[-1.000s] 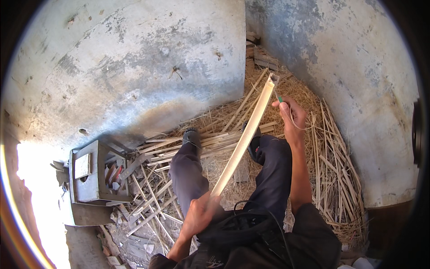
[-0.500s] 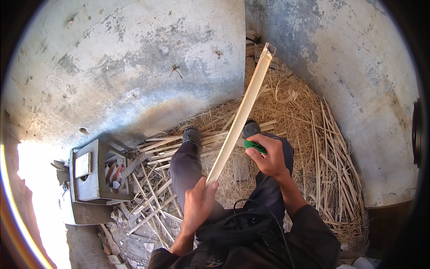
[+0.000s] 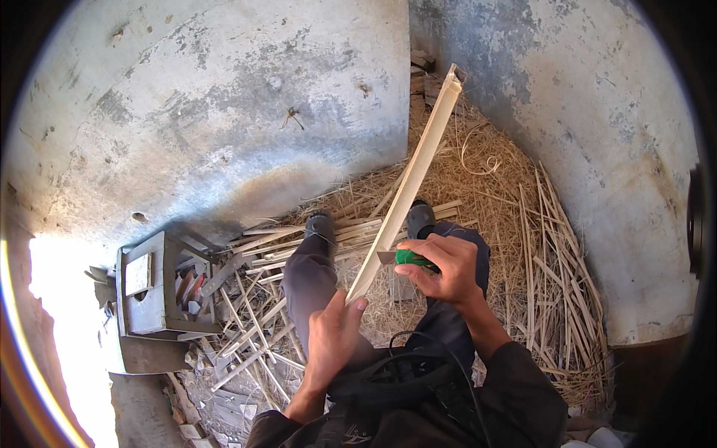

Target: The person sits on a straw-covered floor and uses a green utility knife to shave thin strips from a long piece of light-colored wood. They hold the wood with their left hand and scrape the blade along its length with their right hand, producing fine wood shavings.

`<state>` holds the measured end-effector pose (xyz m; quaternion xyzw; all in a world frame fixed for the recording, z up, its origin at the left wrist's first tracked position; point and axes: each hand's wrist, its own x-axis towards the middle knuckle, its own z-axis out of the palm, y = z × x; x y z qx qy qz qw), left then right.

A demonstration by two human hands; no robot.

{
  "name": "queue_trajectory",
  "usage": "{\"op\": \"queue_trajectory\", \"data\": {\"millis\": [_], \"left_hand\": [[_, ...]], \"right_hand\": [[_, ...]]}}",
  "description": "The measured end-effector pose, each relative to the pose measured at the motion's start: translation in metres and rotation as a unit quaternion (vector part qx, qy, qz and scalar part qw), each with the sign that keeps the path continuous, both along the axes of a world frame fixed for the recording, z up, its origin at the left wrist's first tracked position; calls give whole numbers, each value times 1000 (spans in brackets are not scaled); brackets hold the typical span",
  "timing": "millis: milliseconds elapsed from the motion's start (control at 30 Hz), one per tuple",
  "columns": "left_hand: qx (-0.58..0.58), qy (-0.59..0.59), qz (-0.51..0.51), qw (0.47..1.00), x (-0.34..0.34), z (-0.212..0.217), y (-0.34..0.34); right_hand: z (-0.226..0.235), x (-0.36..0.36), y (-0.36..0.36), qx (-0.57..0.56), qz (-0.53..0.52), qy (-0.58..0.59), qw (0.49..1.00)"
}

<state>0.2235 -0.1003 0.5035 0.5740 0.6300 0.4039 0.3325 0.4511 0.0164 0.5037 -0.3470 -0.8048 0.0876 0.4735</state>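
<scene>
A long pale wooden strip (image 3: pixel 415 168), perhaps split bamboo, slants up and away to the right in front of me. My left hand (image 3: pixel 332 336) is closed around its near end. In my right hand (image 3: pixel 454 272) is a knife with a green handle (image 3: pixel 411 258); fingers and thumb wrap the grip. The short, wide grey blade (image 3: pixel 386 257) points left and touches or overlaps the strip a little above my left hand. The strip's far end reaches toward the wall corner, above the shavings.
Thin curly shavings (image 3: pixel 497 205) cover the floor ahead. Long strips (image 3: pixel 560 291) lie heaped along the right wall (image 3: pixel 597 149); more loose strips (image 3: pixel 258 351) cross on the left. A worn cabinet (image 3: pixel 149 299) holding odds and ends stands there. My shoes (image 3: pixel 320 226) rest among the strips.
My right hand has shifted slightly, and the knife's blade now shows at the strip. The strip's far end has swung a little right. A loose curl has appeared over the shavings.
</scene>
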Motion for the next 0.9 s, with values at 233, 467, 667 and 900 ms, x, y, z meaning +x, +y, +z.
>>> {"op": "queue_trajectory", "data": {"millis": [233,467,667,900], "left_hand": [[-4,21,10,1000,2,6,0],[3,20,10,1000,3,2,-1],[-6,25,15,1000,1,0,-3],[-70,48,-3,996,-2,7,-11]], "right_hand": [[0,-1,1,30,-38,-18,999],[-2,0,2,47,-51,-24,997],[-6,-2,5,54,-58,-25,997],[-20,16,31,42,-157,36,986]]}}
